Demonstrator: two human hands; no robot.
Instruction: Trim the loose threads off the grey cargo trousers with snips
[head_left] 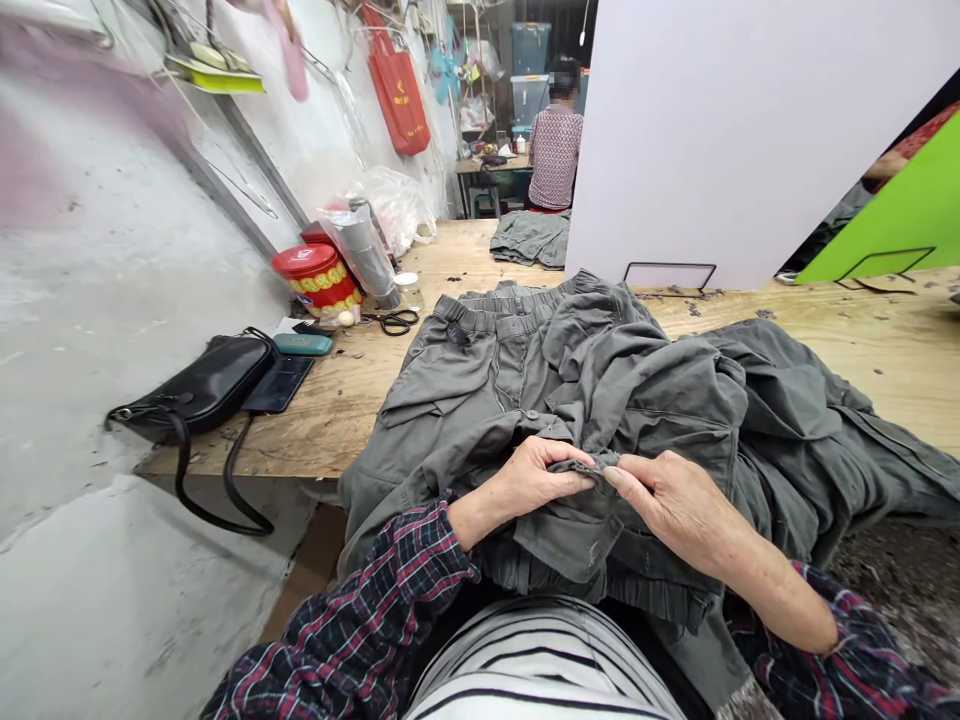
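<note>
- Left hand [536, 478] and right hand [675, 510]: fingers [570, 482] pressed together, each hand pinching a gathered fabric edge [585, 464] between thumb and fingertips.
- Grey trousers [480, 400]: bunched across the plywood table [330, 420], hanging over its near edge below the hands.
- Red tin [315, 278]: lid on, contents hidden.
- Black handbag [202, 385]: on the table, near the table's left edge.
- Plastic bag [394, 210]: against the wall; contents unclear.
- Blue bins [531, 60]: stacked behind a seated co-worker [555, 150]; contents too small to tell.

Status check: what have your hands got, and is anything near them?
Left hand, right hand: fingers pinching a gathered fold of the grey cargo trousers. Scissors lie apart on the plywood table.
</note>
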